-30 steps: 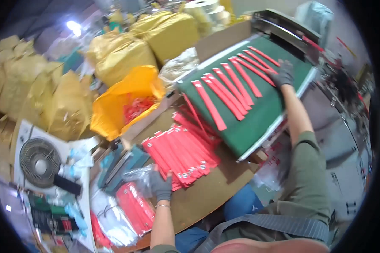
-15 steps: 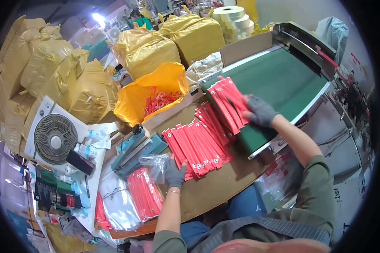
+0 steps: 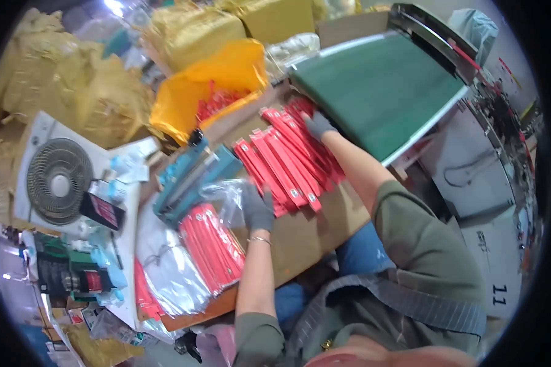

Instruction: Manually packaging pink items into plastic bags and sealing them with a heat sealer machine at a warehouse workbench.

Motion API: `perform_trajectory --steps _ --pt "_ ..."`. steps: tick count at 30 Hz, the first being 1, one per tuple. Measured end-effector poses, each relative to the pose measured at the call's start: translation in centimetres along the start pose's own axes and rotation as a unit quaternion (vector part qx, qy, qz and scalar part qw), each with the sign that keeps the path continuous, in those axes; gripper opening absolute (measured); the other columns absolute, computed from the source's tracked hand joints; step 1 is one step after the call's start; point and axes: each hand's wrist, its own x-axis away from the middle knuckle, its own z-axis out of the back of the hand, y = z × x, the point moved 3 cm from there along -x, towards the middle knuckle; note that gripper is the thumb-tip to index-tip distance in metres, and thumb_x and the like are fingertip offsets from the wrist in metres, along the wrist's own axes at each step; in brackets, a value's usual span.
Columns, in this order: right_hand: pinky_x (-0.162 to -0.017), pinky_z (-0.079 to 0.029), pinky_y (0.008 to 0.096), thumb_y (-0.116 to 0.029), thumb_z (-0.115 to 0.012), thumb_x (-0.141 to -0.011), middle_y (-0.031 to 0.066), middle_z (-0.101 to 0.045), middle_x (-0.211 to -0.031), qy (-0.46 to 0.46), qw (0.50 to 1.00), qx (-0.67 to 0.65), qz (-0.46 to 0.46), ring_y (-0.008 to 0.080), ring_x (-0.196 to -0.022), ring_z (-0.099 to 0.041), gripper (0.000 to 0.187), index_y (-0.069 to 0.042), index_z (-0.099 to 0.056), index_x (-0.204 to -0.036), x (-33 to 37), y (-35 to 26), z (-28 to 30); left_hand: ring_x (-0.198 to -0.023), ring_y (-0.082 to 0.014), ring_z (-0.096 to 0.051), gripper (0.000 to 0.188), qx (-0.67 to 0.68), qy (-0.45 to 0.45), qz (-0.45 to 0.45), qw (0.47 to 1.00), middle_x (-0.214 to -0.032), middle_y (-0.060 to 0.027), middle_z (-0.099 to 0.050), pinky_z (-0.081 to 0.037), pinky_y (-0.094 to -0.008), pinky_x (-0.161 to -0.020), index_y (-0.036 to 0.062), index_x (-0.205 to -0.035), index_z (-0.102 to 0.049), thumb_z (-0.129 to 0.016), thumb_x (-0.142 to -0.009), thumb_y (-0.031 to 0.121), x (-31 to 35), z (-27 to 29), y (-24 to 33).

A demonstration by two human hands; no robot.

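Red flat strips, each with a small round mark near one end, lie fanned side by side on the brown tabletop in overlapping rows. My left hand, in a grey glove, rests at their near left edge with its thumb and fingers apart. Against that hand lies a crumpled clear plastic bag. Beyond, my gloved right hand reaches to the far right side of the strips, fingers stretched against them beside the belt. Left of my left forearm, a bundle of red strips sits in clear plastic.
A green conveyor belt stands at the right. Behind the strips, an open yellow bag holds red pieces. A teal bar-shaped device, clear plastic sleeves and a white fan are at the left. Yellow sacks pile up behind.
The strips that lay on the belt's near corner are now among those on the table. My right hand has come left off the belt with them. The whole view has shifted.
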Motion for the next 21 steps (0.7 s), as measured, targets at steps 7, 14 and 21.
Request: perform_trajectory --steps 7,14,21 --pt "-0.092 -0.044 0.04 -0.073 -0.054 -0.069 0.0328 -0.055 -0.115 -0.071 0.996 0.045 0.003 0.0393 -0.108 -0.056 0.091 0.004 -0.057 -0.117 2.8 -6.1 -0.4 -0.117 -0.0279 -0.046 0.073 0.511 0.021 0.244 0.824 -0.127 -0.0232 -0.049 -0.035 -0.0365 -0.099 -0.0128 -0.124 -0.046 -0.053 -0.089 0.051 -5.8 -3.0 -1.4" --pt "-0.075 -0.052 0.0346 -0.062 -0.069 -0.066 0.0195 -0.067 -0.093 -0.308 0.924 -0.224 0.047 0.0268 -0.084 -0.066 0.079 0.006 -0.063 -0.106 10.8 -7.0 -8.1 -0.101 -0.0207 -0.059 0.054 0.513 -0.051 0.29 0.807 -0.116 -0.0095 -0.058 -0.051 -0.0327 -0.084 0.0034 -0.125 -0.051 -0.071 -0.081 0.028 -2.9 1.1 2.3" --pt "-0.096 -0.042 0.0326 -0.032 -0.077 -0.073 0.0124 -0.053 -0.122 -0.303 0.77 -0.526 0.196 0.0177 -0.11 -0.052 0.077 0.0 -0.041 -0.132 20.0 -12.6 -2.2 -0.096 -0.0172 -0.06 0.056 0.452 0.058 0.002 0.89 -0.109 -0.0078 -0.062 -0.049 -0.0325 -0.084 0.0026 -0.118 -0.055 -0.079 -0.071 0.021 1.5 9.4 6.5"
